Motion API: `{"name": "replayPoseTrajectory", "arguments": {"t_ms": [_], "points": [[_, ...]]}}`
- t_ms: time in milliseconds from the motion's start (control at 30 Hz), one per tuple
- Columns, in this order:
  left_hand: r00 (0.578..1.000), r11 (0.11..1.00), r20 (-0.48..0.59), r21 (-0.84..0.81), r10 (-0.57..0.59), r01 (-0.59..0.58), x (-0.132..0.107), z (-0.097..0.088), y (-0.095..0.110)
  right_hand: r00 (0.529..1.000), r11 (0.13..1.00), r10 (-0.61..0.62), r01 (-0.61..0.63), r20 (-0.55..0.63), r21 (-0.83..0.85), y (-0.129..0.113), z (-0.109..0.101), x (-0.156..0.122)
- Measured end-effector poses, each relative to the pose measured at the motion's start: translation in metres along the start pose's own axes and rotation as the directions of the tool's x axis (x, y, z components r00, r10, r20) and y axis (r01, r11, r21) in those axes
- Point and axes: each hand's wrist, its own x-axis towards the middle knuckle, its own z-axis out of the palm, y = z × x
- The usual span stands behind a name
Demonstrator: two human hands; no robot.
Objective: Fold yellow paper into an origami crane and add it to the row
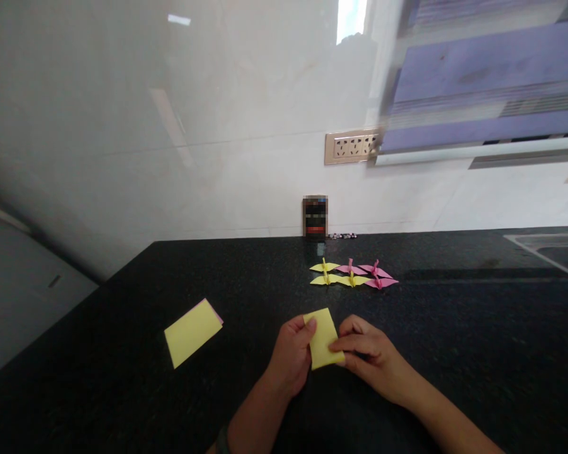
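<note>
Between my two hands is a folded sheet of yellow paper (324,339), held just above the dark countertop. My left hand (294,353) grips its left edge, with the thumb lying on top. On the opposite side, my right hand (372,354) pinches the lower right edge between fingers and thumb. Beyond the hands, several yellow paper cranes (326,278) and pink paper cranes (380,283) stand in two close rows. To the left lies a small stack of yellow paper (193,334), with a pink sheet showing beneath one corner.
A dark upright device (315,217), blurred out, leans against the white wall (218,176) with a beaded string (343,236) beside it. A socket panel (351,146) is on the wall. The black countertop (99,340) meets a sink edge (544,258) at far right.
</note>
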Motion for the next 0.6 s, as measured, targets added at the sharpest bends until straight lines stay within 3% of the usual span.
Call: {"name": "replayPoseTrajectory", "arguments": {"t_ms": [100, 233, 367, 467, 600], "points": [[1.0, 1.0, 0.013, 0.017, 0.016, -0.016, -0.002, 0.001, 0.0, 0.994, 0.996, 0.084, -0.085, -0.069, -0.013, 0.0, 0.003, 0.0], [1.0, 0.999, 0.028, 0.04, -0.004, 0.002, -0.004, 0.003, -0.001, 0.943, 0.967, 0.256, -0.25, -0.211, 0.053, 0.006, 0.009, 0.001], [1.0, 1.0, 0.014, 0.02, 0.015, -0.015, -0.005, 0.003, -0.002, 0.882, 0.899, 0.424, -0.382, -0.207, 0.214, 0.01, 0.013, 0.001], [0.998, 0.997, 0.038, 0.055, 0.056, -0.058, -0.005, 0.004, -0.002, 0.858, 0.867, 0.473, -0.412, -0.199, 0.281, 0.011, 0.014, 0.001], [0.989, 0.949, 0.059, 0.278, 0.134, -0.146, -0.006, 0.002, -0.004, 0.857, 0.865, 0.471, -0.403, -0.208, 0.3, 0.011, 0.013, 0.001]]}}
